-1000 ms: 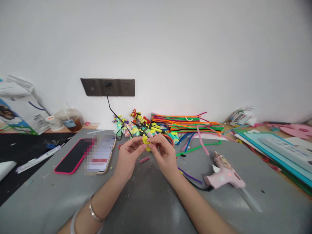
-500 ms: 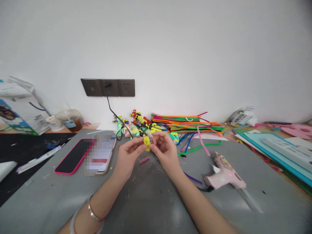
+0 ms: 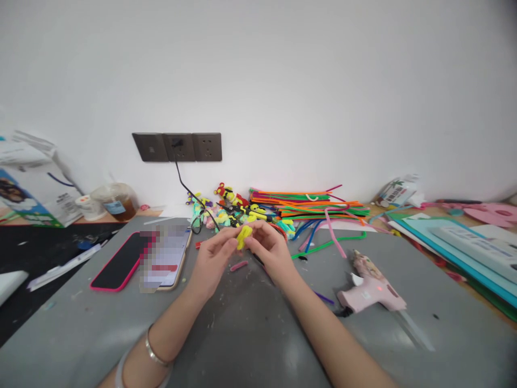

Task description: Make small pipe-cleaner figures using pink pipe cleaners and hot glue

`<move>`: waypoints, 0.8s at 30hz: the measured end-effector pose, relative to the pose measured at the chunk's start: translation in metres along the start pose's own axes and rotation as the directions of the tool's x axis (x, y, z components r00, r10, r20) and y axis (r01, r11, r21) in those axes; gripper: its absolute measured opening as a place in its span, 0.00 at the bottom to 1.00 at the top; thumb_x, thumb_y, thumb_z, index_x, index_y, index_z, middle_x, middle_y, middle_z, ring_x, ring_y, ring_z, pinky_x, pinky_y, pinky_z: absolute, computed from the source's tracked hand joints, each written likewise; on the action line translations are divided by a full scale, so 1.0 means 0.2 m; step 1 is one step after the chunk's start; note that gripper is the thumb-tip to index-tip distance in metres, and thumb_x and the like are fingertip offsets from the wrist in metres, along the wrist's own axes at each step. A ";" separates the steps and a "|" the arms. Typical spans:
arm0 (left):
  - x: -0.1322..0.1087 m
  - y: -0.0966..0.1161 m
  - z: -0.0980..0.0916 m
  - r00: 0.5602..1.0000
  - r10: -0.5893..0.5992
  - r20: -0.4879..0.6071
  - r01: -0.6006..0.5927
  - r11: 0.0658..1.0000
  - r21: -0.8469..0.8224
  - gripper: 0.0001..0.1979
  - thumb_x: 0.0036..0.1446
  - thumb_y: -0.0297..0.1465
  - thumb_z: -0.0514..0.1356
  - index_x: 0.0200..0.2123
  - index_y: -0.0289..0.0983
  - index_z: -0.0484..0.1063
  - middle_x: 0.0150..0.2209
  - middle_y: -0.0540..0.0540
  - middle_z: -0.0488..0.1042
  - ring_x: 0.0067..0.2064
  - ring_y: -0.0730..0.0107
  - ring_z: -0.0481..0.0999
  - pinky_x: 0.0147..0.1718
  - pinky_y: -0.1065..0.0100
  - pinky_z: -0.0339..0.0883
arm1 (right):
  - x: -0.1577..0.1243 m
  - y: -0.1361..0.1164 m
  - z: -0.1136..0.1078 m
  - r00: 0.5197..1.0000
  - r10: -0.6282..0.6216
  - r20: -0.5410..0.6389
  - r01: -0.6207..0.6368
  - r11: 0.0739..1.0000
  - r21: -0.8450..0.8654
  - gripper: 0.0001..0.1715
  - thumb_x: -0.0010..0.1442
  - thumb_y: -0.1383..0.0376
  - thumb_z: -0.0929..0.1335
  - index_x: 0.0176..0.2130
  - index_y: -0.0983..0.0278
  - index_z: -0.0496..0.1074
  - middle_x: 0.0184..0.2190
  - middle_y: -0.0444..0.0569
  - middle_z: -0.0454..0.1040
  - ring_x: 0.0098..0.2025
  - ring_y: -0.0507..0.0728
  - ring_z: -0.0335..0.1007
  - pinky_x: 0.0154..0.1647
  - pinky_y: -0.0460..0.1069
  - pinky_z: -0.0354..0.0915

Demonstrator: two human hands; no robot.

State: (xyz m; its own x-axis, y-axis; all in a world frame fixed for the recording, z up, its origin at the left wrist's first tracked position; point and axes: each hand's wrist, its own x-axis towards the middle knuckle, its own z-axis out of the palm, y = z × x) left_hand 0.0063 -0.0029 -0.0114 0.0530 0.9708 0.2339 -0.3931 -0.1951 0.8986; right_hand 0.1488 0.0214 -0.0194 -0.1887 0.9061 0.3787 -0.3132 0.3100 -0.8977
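A small yellow fuzzy pipe-cleaner piece (image 3: 243,237) is pinched between the fingertips of both hands above the grey table. My left hand (image 3: 214,258) grips it from the left, thumb and fingers closed. From the right, my right hand (image 3: 271,250) closes on it too, its fingers curled behind the piece. Just below lies a short pink pipe-cleaner bit (image 3: 238,265) on the table. Behind my hands sits a pile of small pipe-cleaner figures (image 3: 232,202), partly covered by my fingers.
A bundle of coloured pipe cleaners (image 3: 311,205) lies against the wall. On the right rest a pink glue gun (image 3: 371,291) and blue folders (image 3: 476,253). Two phones (image 3: 119,261) lie left, with a cup of brown drink (image 3: 121,202) behind. A black cord (image 3: 181,183) hangs from the socket.
The yellow pipe-cleaner piece has been turned and now leans to the right between my fingers. My right hand has shifted slightly, its fingers curling closer to the piece.
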 end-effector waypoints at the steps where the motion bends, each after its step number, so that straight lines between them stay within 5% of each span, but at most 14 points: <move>1: 0.00 0.00 0.00 1.000 -0.008 -0.008 0.009 1.000 0.025 0.15 0.50 0.39 0.72 0.41 0.39 0.84 0.42 0.42 0.81 0.40 0.65 0.76 0.33 0.70 0.71 | 0.00 0.00 0.00 1.000 0.015 0.003 -0.015 1.000 0.001 0.22 0.53 0.49 0.75 0.39 0.59 0.71 0.26 0.41 0.66 0.29 0.54 0.64 0.31 0.49 0.64; 9: 0.03 0.02 0.00 0.979 -0.055 -0.195 0.060 0.998 0.019 0.16 0.45 0.39 0.74 0.35 0.36 0.81 0.33 0.46 0.81 0.31 0.70 0.77 0.28 0.72 0.69 | 0.00 -0.02 -0.02 1.000 0.002 0.000 -0.002 1.000 -0.018 0.26 0.60 0.44 0.68 0.47 0.60 0.72 0.26 0.41 0.67 0.26 0.53 0.64 0.29 0.48 0.64; 24: 0.04 0.02 -0.01 0.980 0.018 -0.198 0.007 0.992 0.123 0.16 0.44 0.40 0.74 0.33 0.36 0.80 0.35 0.46 0.80 0.31 0.71 0.77 0.30 0.72 0.73 | 0.02 -0.03 -0.03 0.996 0.049 -0.071 -0.052 0.997 -0.052 0.22 0.50 0.47 0.76 0.35 0.61 0.73 0.29 0.44 0.72 0.27 0.52 0.68 0.32 0.49 0.69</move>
State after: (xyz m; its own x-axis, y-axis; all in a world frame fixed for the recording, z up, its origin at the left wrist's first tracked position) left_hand 0.0026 0.0046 -0.0076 -0.1365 0.9756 0.1717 -0.2770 -0.2040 0.9390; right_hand 0.1553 0.0245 -0.0136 -0.1368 0.9383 0.3175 -0.2543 0.2766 -0.9267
